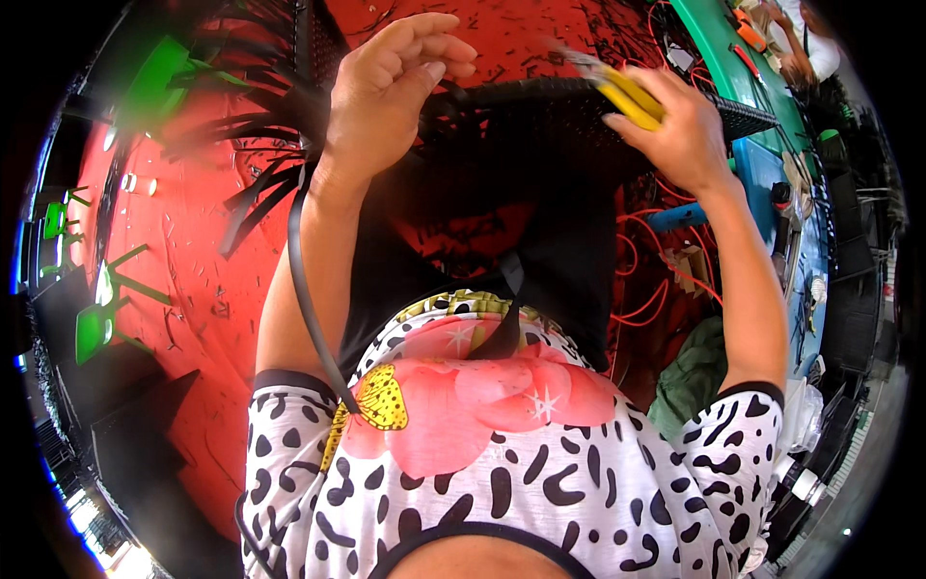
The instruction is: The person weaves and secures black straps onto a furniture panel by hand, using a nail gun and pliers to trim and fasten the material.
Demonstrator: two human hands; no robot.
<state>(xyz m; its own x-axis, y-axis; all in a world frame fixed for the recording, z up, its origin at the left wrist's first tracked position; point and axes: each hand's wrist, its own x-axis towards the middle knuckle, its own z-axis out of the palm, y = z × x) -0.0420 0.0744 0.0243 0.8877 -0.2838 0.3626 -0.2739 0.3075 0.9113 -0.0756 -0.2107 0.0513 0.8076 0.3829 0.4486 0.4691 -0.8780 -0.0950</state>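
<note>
In my right hand (680,130) are cutting pliers with yellow handles (632,95); their metal jaws are blurred and point to the upper left. My left hand (386,92) is raised across from them, with its fingers curled toward the thumb. Whatever may lie between those fingers is too dark to make out. Below and between both hands stands a black woven piece (540,121) with a mesh-like edge, its middle lost in shadow. Loose black flat strips (265,135) fan out beside my left wrist. A long dark band (307,280) runs down along my left forearm to my shirt.
Black offcuts litter the red floor (193,232). Thin red hoses (641,280) coil at the right, near a green cloth (690,376). A green and blue bench (762,183) runs along the right side; another person (810,43) is at its far end. Blurred green objects (159,72) stand left.
</note>
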